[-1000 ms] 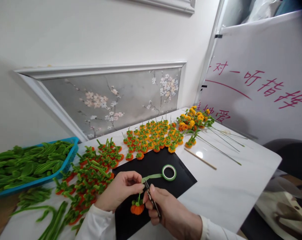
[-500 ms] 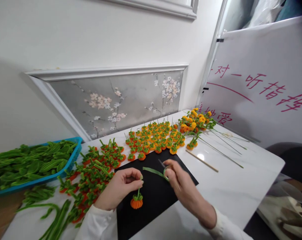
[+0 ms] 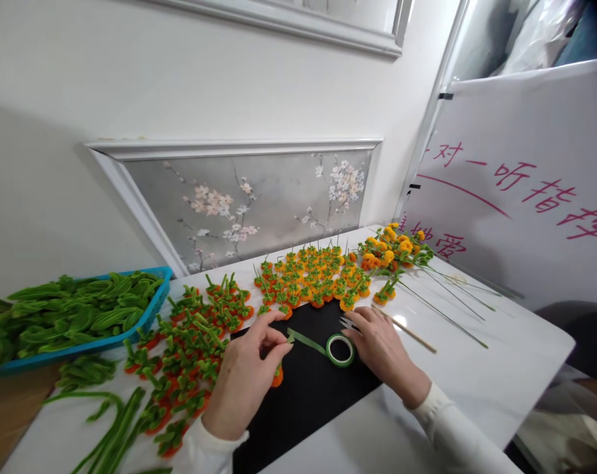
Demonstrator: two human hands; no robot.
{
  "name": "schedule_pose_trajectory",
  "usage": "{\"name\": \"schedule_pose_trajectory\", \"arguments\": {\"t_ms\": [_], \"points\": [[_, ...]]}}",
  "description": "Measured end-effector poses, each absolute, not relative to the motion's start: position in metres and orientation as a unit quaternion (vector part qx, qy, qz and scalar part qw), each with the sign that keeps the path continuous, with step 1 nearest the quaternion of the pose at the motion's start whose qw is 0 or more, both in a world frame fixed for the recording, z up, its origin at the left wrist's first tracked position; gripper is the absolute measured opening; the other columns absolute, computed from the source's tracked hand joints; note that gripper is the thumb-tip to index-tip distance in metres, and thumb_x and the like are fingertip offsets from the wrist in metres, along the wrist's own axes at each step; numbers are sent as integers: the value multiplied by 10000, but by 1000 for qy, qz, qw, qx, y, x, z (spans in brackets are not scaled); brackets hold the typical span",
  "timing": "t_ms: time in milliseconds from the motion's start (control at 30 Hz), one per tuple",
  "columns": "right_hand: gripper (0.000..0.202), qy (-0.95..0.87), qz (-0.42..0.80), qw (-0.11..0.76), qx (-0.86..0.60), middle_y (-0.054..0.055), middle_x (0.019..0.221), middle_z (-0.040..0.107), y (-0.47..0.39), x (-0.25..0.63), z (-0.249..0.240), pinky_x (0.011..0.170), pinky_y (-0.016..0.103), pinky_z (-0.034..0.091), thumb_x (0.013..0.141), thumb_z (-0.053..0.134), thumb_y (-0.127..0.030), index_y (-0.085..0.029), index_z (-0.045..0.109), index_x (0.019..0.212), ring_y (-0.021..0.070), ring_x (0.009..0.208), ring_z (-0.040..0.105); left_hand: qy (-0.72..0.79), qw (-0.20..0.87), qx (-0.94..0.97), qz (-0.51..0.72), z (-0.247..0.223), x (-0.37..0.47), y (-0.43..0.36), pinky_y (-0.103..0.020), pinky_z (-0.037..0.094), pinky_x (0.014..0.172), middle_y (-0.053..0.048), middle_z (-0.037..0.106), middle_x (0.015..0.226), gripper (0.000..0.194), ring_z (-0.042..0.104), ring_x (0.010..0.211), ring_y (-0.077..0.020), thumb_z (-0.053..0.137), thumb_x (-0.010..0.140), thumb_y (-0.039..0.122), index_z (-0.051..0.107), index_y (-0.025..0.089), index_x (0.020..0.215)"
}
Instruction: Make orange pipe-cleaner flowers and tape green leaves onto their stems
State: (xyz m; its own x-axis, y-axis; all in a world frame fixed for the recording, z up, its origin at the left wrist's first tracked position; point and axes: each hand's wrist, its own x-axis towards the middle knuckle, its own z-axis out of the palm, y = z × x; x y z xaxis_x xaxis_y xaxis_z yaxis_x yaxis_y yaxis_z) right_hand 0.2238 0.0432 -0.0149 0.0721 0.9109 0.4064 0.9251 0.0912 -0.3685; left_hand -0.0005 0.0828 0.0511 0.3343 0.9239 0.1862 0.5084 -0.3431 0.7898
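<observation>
My left hand (image 3: 251,372) is closed in a pinch above the black mat (image 3: 318,385). It holds a small orange chenille flower (image 3: 278,377), mostly hidden behind the fingers. By the fingertips is the free end of a green tape strip, which runs right to its roll (image 3: 340,351) on the mat. My right hand (image 3: 384,349) rests low at the mat's right edge, its fingers closed over small scissors. Only the two parted metal blades (image 3: 348,323) show; the handles are under the hand.
Rows of orange and yellow chenille flowers (image 3: 311,273) stand behind the mat, more orange ones (image 3: 189,365) at left. A blue basket (image 3: 167,289) holds green leaves. Beyond my right hand lie a wooden stick (image 3: 411,332), long green stems (image 3: 443,313) and a yellow flower bunch (image 3: 389,250).
The tape roll has left my right hand and now lies on the mat. My right hand has moved right and down with the scissors. The flower is now mostly behind my left hand.
</observation>
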Motion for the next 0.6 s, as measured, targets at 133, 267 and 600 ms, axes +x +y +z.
{"name": "schedule_pose_trajectory", "arguments": {"t_ms": [133, 267, 600], "points": [[114, -745, 174, 371, -526, 26, 870, 584, 46, 193, 23, 651, 235, 397, 903, 496, -292, -195, 538, 946, 136, 744, 555, 469, 250, 789, 307, 56, 4, 76, -281, 458, 700, 32, 665, 706, 405, 643, 676, -190, 584, 756, 172, 537, 260, 1148], [176, -797, 145, 337, -479, 17, 774, 555, 54, 172, 32, 595, 244, 338, 905, 491, -330, -180, 548, 832, 132, 670, 507, 450, 245, 808, 290, 56, 8, 71, -271, 447, 696, 22, 677, 738, 437, 656, 712, -204, 548, 763, 129, 541, 280, 1173], [207, -827, 97, 340, -438, 17, 732, 552, 61, 176, 19, 613, 270, 288, 933, 418, -216, -177, 544, 773, 131, 663, 477, 444, 309, 801, 257, 49, 7, 74, -273, 444, 737, 23, 682, 777, 541, 645, 745, -198, 580, 713, 118, 499, 281, 1223]]}}
